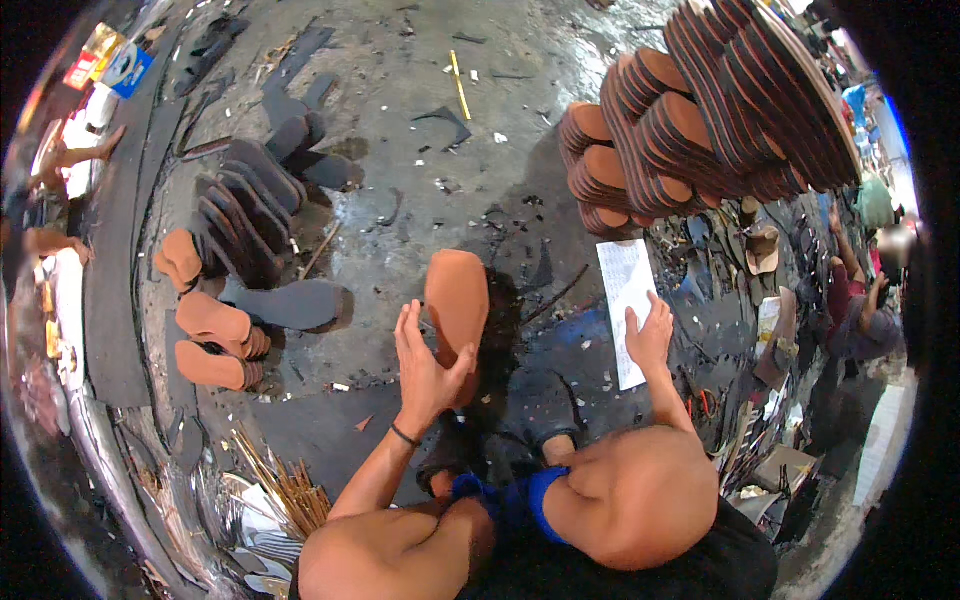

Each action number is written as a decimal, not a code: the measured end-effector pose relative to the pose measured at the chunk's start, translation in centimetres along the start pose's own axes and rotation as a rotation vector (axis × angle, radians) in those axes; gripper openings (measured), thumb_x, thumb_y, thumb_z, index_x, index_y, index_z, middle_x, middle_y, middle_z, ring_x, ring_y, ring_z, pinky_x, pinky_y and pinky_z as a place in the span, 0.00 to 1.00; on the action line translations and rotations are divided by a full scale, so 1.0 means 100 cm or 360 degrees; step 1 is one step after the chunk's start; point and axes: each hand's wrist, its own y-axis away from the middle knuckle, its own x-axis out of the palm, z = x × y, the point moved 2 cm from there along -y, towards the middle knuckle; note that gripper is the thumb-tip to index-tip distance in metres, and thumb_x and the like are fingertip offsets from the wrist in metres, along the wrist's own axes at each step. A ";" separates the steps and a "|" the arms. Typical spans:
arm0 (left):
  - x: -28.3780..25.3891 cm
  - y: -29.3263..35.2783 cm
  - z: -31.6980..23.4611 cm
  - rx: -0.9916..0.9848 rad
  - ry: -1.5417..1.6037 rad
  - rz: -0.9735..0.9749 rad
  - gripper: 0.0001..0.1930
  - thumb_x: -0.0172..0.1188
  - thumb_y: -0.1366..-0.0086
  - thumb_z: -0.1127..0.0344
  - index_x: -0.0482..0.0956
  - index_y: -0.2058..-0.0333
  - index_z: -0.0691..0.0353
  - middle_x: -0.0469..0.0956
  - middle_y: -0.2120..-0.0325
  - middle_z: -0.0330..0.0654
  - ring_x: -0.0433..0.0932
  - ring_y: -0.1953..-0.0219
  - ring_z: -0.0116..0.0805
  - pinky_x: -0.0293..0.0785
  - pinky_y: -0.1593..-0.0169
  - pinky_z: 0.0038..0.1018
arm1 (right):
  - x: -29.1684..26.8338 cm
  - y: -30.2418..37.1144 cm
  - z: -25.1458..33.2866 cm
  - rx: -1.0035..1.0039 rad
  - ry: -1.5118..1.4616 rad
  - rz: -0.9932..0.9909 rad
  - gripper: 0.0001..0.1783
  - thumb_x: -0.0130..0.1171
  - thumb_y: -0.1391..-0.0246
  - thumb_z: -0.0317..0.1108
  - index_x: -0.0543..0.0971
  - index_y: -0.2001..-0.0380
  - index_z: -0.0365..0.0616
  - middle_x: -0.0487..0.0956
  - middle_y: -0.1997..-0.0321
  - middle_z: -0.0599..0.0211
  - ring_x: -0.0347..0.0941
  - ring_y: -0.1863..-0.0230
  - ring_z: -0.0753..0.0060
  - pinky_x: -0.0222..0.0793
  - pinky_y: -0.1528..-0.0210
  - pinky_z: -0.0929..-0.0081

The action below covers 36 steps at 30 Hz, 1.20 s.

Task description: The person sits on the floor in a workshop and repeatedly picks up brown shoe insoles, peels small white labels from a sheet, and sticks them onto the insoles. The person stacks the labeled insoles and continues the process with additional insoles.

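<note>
In front of me stands a tan-topped shoe sole, perhaps with more soles under it. My left hand straddles its near end, fingers stretched along the left side and the thumb lying over the right part. The fingers are spread, not closed round it. To the right, a long white printed sheet reaches from beside the big sole pile toward my knee. My right hand is at its right edge, thumb on top and fingers bent, closed on the sheet. The undersides of these fingers are hidden.
Tall stacked soles fill the far right. Left are dark soles and a small tan-topped stack. A yellow stick and black scraps lie on the floor. Thin sticks are near my left knee; other people are at both sides.
</note>
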 end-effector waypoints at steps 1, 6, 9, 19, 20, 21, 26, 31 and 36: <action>-0.007 0.006 -0.024 0.0052 -0.0186 0.0081 0.51 0.72 0.49 0.57 0.50 0.33 0.65 0.47 0.33 0.65 0.55 0.34 0.62 0.60 0.35 0.42 | 0.009 -0.003 -0.022 0.0125 0.0056 0.0047 0.40 0.63 0.46 0.46 0.60 0.37 0.36 0.67 0.39 0.43 0.62 0.39 0.39 0.59 0.40 0.47; 0.010 0.020 -0.024 -0.0161 -0.0290 0.0283 0.49 0.72 0.53 0.64 0.54 0.34 0.63 0.48 0.33 0.64 0.55 0.33 0.65 0.57 0.32 0.41 | 0.034 -0.018 -0.031 0.0340 0.0195 0.0238 0.54 0.70 0.55 0.53 0.55 0.33 0.36 0.67 0.40 0.43 0.62 0.40 0.40 0.58 0.40 0.46; 0.001 0.017 -0.013 -0.0088 0.0178 0.0153 0.49 0.71 0.54 0.68 0.53 0.34 0.67 0.53 0.34 0.59 0.58 0.33 0.56 0.58 0.33 0.38 | 0.027 -0.026 -0.023 0.0315 0.0199 0.0269 0.54 0.71 0.57 0.50 0.57 0.34 0.37 0.68 0.43 0.46 0.63 0.42 0.42 0.59 0.41 0.47; -0.051 0.020 -0.028 -0.0212 0.0248 -0.0319 0.49 0.65 0.50 0.76 0.47 0.32 0.68 0.60 0.37 0.52 0.63 0.37 0.41 0.64 0.36 0.34 | 0.014 -0.024 -0.038 0.0369 -0.0498 0.0255 0.20 0.61 0.45 0.36 0.73 0.52 0.38 0.79 0.56 0.49 0.75 0.52 0.45 0.67 0.49 0.55; -0.039 0.022 -0.027 -0.0238 0.0377 -0.0248 0.49 0.66 0.51 0.74 0.47 0.32 0.69 0.60 0.36 0.53 0.62 0.35 0.43 0.61 0.35 0.35 | 0.009 -0.024 -0.033 0.0344 -0.0566 0.0296 0.17 0.60 0.45 0.35 0.74 0.55 0.37 0.80 0.59 0.48 0.76 0.54 0.44 0.69 0.52 0.56; -0.029 0.026 -0.024 -0.0159 0.0272 -0.0169 0.50 0.67 0.51 0.74 0.47 0.32 0.68 0.59 0.36 0.55 0.60 0.34 0.46 0.60 0.34 0.37 | 0.002 -0.025 -0.022 0.0251 -0.0547 0.0297 0.15 0.60 0.44 0.34 0.74 0.57 0.36 0.80 0.60 0.48 0.77 0.55 0.44 0.69 0.53 0.57; 0.016 0.041 -0.012 -0.0074 -0.0226 0.0279 0.56 0.73 0.52 0.65 0.43 0.31 0.64 0.38 0.32 0.68 0.45 0.30 0.68 0.52 0.31 0.46 | -0.056 -0.039 0.053 -0.0087 -0.0821 0.0567 0.17 0.61 0.43 0.33 0.75 0.56 0.31 0.81 0.62 0.50 0.79 0.59 0.59 0.71 0.55 0.68; 0.000 0.033 -0.031 0.0137 -0.0270 0.0173 0.53 0.72 0.47 0.56 0.46 0.32 0.65 0.39 0.31 0.67 0.46 0.30 0.67 0.53 0.32 0.48 | -0.054 -0.048 0.116 0.0379 -0.2175 0.1058 0.20 0.62 0.40 0.32 0.74 0.48 0.35 0.80 0.53 0.65 0.75 0.54 0.78 0.70 0.50 0.77; -0.020 0.018 -0.044 -0.0529 0.1321 0.0667 0.38 0.60 0.32 0.60 0.49 0.32 0.67 0.63 0.37 0.56 0.66 0.37 0.44 0.67 0.40 0.37 | -0.029 -0.051 0.161 0.0506 -0.2540 0.1242 0.21 0.61 0.40 0.32 0.73 0.47 0.35 0.79 0.50 0.64 0.75 0.52 0.75 0.70 0.47 0.74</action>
